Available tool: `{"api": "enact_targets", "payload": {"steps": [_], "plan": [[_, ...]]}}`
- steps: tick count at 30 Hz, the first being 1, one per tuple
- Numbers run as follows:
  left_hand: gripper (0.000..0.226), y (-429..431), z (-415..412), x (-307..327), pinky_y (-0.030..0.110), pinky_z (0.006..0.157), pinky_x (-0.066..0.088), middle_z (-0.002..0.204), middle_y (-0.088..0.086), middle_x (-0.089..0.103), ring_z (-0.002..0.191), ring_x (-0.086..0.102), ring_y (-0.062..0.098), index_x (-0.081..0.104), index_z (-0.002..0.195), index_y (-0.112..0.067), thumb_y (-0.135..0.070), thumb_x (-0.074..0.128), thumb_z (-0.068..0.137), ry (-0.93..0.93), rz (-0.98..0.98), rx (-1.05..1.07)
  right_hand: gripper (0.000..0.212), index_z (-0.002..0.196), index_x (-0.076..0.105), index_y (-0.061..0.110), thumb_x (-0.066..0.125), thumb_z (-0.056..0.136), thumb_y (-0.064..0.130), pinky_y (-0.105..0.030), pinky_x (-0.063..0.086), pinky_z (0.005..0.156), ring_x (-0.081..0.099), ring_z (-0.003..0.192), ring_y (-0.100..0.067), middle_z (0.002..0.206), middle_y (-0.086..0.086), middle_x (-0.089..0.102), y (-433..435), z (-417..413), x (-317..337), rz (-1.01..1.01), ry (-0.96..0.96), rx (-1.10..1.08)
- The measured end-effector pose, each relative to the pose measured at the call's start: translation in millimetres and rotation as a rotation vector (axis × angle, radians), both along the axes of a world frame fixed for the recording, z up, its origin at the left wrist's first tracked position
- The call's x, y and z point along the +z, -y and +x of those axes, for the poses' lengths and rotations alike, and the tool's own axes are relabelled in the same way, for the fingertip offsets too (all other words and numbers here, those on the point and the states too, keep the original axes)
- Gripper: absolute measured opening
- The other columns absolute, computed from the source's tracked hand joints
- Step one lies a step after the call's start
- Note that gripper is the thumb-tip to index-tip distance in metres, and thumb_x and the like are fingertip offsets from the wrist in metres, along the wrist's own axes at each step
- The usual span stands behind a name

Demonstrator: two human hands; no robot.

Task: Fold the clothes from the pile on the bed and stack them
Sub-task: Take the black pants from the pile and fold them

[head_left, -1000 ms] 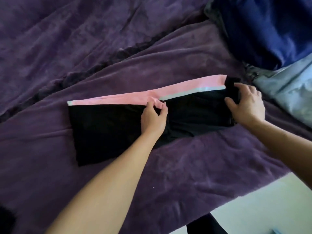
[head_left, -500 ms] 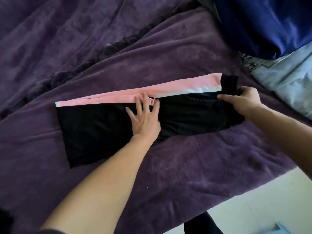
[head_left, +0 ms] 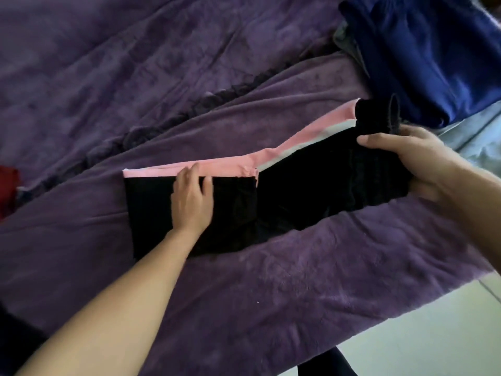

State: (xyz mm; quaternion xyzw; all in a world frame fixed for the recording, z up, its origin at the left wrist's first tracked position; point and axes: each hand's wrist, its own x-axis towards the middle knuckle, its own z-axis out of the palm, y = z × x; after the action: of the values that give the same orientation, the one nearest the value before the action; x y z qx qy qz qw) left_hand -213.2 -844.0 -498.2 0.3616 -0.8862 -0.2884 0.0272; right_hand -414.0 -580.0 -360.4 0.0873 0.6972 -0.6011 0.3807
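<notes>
Floor (head_left: 406, 348): pale strip at the near right, past the bed's edge.
Purple blanket (head_left: 271, 280): covers the bed and serves as the folding surface.
Left hand (head_left: 192, 198): fingers straight and together, palm flat on the left half of the garment, fingertips at the pink stripe (head_left: 151, 172). It seems to pin that half down as an anchor.
Black trousers (head_left: 298, 194): laid lengthwise across the blanket, left end flat, right end raised off the bed. They lie under the left palm and run right into the other hand.
Right hand (head_left: 406, 156): fingers and thumb curled round the bunched right end, gripping it clear of the blanket, probably to carry it over to the left.
Blue garment (head_left: 433, 63): far right, just beyond the gripped end, unfolded.
Pale blue garment (head_left: 482, 137): beside it at the right edge, also waiting.
</notes>
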Motion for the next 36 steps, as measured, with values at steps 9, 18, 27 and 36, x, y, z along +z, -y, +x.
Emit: {"api": "enact_targets", "payload": {"steps": [9,18,27,36], "plan": [[0.029,131.5,163.8,18.4,0.040,0.095,0.039,0.122,0.023,0.052,0.113,0.050,0.037,0.058,0.118,0.000,-0.018,0.048,0.098,0.053,-0.127,0.346,0.055,0.101,0.049,0.018,0.085,0.063,0.036,-0.028,0.047,0.070,0.059,0.082,-0.011,0.088,0.011,0.058,229.3,150.3,-32.1,0.180,-0.409,0.428],[0.031,164.9,211.4,3.3,0.040,0.097,0.038,0.123,0.020,0.053,0.113,0.051,0.037,0.059,0.120,-0.003,-0.020,0.049,0.096,0.048,-0.125,0.299,0.038,0.125,0.057,0.019,0.059,0.089,0.030,-0.036,0.048,0.090,0.058,0.109,-0.026,0.117,-0.006,0.061,289.9,229.3,-141.7,0.461,-0.723,0.752],[0.070,165.3,71.8,-28.7,0.047,0.111,0.024,0.157,0.013,0.017,0.144,0.015,0.030,0.026,0.148,-0.021,-0.053,0.051,0.090,0.124,-0.036,-0.229,0.072,0.142,0.037,0.027,0.055,0.083,0.064,-0.053,0.030,0.105,0.028,0.140,-0.027,0.152,-0.004,0.032,223.4,85.2,-150.2,0.906,-0.912,0.844],[0.062,166.7,63.4,-33.8,0.043,0.090,0.046,0.133,0.011,0.053,0.121,0.050,0.034,0.044,0.133,-0.014,-0.030,0.072,0.080,0.362,0.103,-0.212,0.082,0.123,0.057,0.023,0.075,0.059,0.070,-0.036,0.050,0.084,0.059,0.107,-0.031,0.118,-0.008,0.063,199.9,94.8,-156.2,0.934,-0.564,1.010]]}}
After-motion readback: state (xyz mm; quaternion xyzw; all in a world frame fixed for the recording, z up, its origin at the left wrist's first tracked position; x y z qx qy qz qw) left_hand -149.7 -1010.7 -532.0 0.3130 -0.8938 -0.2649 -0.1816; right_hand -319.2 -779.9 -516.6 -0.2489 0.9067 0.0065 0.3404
